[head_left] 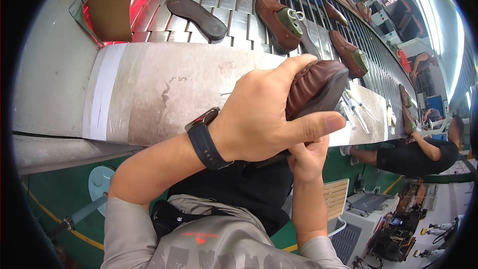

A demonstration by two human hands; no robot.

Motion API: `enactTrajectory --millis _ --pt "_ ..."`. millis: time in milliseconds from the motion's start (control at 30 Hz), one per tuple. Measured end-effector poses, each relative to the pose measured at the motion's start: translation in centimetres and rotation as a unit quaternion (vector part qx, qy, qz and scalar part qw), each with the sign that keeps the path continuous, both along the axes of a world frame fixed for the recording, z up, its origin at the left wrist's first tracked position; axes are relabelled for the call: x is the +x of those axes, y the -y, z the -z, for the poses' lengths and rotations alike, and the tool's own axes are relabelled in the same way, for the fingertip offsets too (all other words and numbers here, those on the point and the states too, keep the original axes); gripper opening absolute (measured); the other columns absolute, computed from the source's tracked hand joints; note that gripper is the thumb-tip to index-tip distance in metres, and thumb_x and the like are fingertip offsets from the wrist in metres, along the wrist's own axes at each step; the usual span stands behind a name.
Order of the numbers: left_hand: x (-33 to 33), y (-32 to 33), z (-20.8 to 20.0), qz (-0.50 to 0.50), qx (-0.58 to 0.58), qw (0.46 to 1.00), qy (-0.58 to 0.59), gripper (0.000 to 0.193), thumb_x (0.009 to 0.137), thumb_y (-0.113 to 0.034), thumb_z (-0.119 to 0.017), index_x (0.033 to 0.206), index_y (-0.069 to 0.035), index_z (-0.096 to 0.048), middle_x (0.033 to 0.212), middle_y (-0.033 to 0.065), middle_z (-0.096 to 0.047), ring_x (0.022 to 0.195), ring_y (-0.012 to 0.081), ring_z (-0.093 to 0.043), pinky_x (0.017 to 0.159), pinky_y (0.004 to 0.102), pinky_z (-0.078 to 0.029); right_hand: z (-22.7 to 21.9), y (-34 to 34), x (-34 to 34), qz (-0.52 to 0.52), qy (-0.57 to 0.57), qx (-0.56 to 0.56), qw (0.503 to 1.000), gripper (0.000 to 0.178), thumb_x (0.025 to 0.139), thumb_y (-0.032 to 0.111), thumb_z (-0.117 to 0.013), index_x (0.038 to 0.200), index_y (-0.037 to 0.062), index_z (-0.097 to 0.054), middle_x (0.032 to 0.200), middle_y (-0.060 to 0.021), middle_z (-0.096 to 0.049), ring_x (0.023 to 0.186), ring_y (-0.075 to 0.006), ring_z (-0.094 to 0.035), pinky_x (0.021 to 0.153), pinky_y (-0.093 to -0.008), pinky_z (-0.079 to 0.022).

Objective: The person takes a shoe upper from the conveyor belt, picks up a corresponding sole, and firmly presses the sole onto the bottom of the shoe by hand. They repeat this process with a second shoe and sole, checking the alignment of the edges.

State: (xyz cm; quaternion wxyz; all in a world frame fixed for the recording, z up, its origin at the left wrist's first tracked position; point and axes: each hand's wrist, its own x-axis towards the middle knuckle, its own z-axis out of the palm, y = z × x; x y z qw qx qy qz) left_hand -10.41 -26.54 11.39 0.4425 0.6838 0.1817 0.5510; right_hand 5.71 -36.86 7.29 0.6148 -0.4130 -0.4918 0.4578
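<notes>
"How are the hands?"
"Left hand [259, 114] wraps the shoe [309, 87], thumb stretched on the sole [332, 89] side; right hand [308, 160] curls below, its hold hidden."
"And the shoe?"
"Raised over the worktop [159, 94], toward its right part."
"Easy to handle?"
"Probably light: soft, creased upper, stiffer sole, maybe slick. I'd grip the sole's edges, sparing the upper."

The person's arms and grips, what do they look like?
The left grip and right grip are gloveless. Grey sleeves leave both forearms bare. The left one wears a dark watch with a dark, holed strap.
</notes>
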Motion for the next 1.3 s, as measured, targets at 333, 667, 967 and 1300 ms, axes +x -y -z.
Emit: enactTrajectory --millis 333,667,967,1300 --pt "-1.7 1.5 -3.2 0.124 -0.183 0.975 -0.009 0.055 0.104 -0.041 -0.073 0.127 0.009 -0.071 0.093 0.0144 -0.078 0.079 0.0187 -0.074 0.074 0.0332 -0.059 -0.8 0.3 -0.5 -0.04 -0.042 0.005 0.998 0.026 0.101 0.009 -0.076 0.117 -0.0098 -0.068 0.098 -0.0183 -0.076 0.086 -0.0259 -0.075 0.081 -0.04 -0.063" --pt "-6.6 2.7 -4.4 0.138 -0.289 0.947 -0.021 0.062 0.107 -0.045 -0.058 0.134 0.01 -0.067 0.117 0.0169 -0.076 0.105 0.0209 -0.072 0.095 0.0347 -0.058 -2.0 1.7 -3.9 -0.039 0.063 -0.034 0.997 0.023 0.096 0.005 -0.08 0.115 -0.0072 -0.072 0.096 -0.0127 -0.079 0.084 -0.0174 -0.075 0.078 -0.0328 -0.06" --pt "-14.0 4.3 -0.5 0.015 -0.223 0.97 0.097 0.064 0.112 -0.055 -0.038 0.134 0.001 -0.06 0.136 0.0294 -0.067 0.129 0.0427 -0.065 0.114 0.0585 -0.05 -2.8 0.1 -5.9 -0.046 0.171 -0.002 0.984 0.019 0.096 0.011 -0.081 0.1 -0.0014 -0.067 0.085 -0.0164 -0.074 0.077 -0.0258 -0.078 0.071 -0.0359 -0.059" --pt "-14.6 7.9 5.1 -0.008 -0.172 0.96 0.22 0.051 0.11 -0.048 -0.041 0.132 -0.008 -0.065 0.137 0.0233 -0.068 0.129 0.0392 -0.063 0.117 0.0626 -0.043 -3.5 -0.1 -6.1 -0.092 0.256 0.023 0.962 0.019 0.095 0.017 -0.082 0.094 0.005 -0.067 0.079 -0.0142 -0.068 0.07 -0.0359 -0.069 0.062 -0.0424 -0.053"
